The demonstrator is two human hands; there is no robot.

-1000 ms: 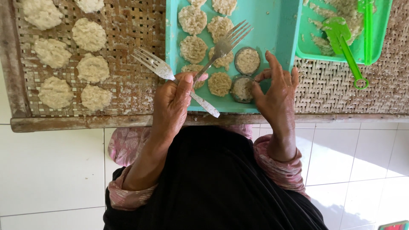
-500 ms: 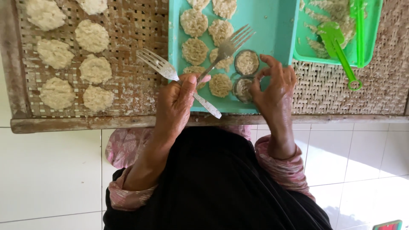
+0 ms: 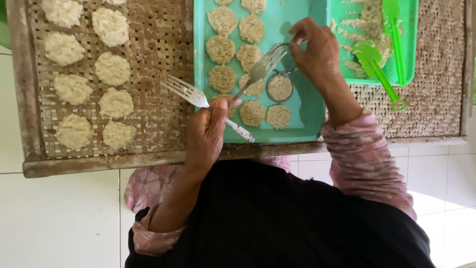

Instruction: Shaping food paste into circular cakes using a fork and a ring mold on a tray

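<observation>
A big woven tray (image 3: 163, 119) in a worn wooden frame is lying under everything, and the teal tray (image 3: 297, 109) is sitting on its middle. To the left of the teal tray, pale round patties (image 3: 113, 69) are drying on the weave in two columns; to its right, a green tray (image 3: 404, 59) is holding scraps of mix and a green spatula (image 3: 379, 74). On the teal tray more patties are lying in rows, one inside a round ring mould (image 3: 279, 87). The left hand (image 3: 208, 131) is hanging over the teal tray's near edge, closed around two forks (image 3: 218, 99). The right hand (image 3: 317, 52) is pinching a second metal ring (image 3: 286, 55) above the teal tray's far part.
</observation>
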